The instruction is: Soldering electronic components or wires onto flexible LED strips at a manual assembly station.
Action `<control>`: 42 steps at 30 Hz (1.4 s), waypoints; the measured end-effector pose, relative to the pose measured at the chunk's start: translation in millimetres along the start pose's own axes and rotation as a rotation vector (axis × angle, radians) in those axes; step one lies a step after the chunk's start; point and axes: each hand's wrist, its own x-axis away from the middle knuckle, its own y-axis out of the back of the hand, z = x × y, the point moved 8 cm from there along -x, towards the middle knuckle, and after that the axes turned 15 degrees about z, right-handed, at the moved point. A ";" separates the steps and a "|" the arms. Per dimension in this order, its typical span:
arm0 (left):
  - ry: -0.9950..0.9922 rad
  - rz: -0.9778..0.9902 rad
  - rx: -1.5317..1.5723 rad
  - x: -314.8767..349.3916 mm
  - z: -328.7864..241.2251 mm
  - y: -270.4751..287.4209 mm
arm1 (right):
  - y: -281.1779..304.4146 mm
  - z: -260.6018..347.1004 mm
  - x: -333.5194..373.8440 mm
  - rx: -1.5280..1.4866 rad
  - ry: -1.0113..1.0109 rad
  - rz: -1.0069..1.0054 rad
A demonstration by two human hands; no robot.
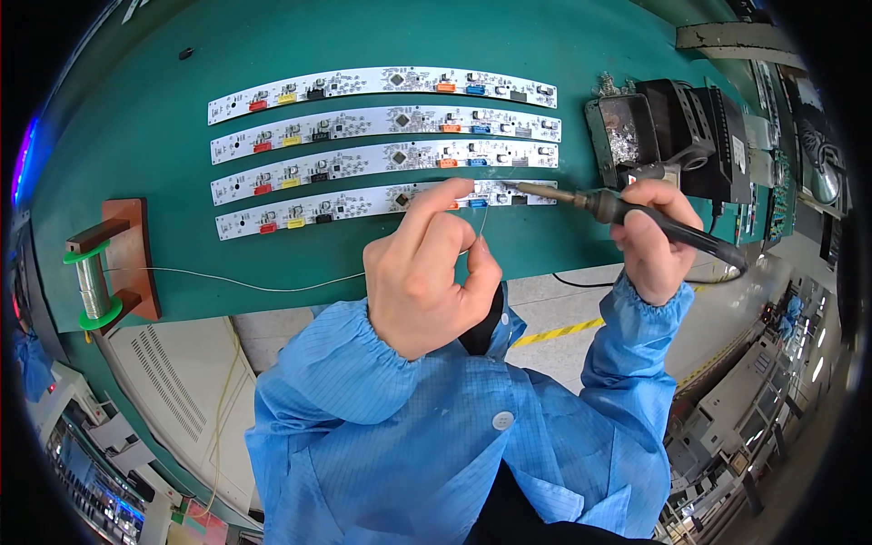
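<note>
Bent over a green work surface (173, 173), you hold a soldering iron (610, 207) in your right hand (656, 238), fingers closed around its dark handle, its tip pointing left above the right part of the nearest board (363, 202); whether the tip touches cannot be told. Your left hand (429, 272) pinches thin solder wire (272, 290) between thumb and fingers, the free end rising toward a blue connector (479, 203) on that same board, while the index finger reaches over the board's near edge.

Three more white boards (363, 82) lie beyond it in parallel rows, narrow green gaps between their long edges. The wire trails left, along the surface's near edge, to a green-ended spool (94, 286) on a brown stand (139, 259) at the front left corner; a wide green stretch separates the stand from the boards' left ends. On your right, room is tighter: a metal tray (595, 136) and a black unit (668, 118) stand near the boards' right ends, just beyond your iron hand.
</note>
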 end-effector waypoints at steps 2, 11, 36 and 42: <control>-0.003 0.011 -0.006 -0.8 0.3 -1.1 | -4.1 -3.3 -4.8 -0.069 -0.008 0.053; -0.031 -0.006 -0.012 -1.2 2.6 -3.4 | -3.9 -13.9 -10.9 -0.025 -0.069 0.101; 0.003 0.040 0.005 -1.3 2.9 -3.0 | -5.3 -22.3 -12.2 -0.229 -0.107 0.129; -0.150 -0.054 0.006 4.5 -5.1 6.3 | 20.4 -14.8 58.2 0.020 0.417 -0.447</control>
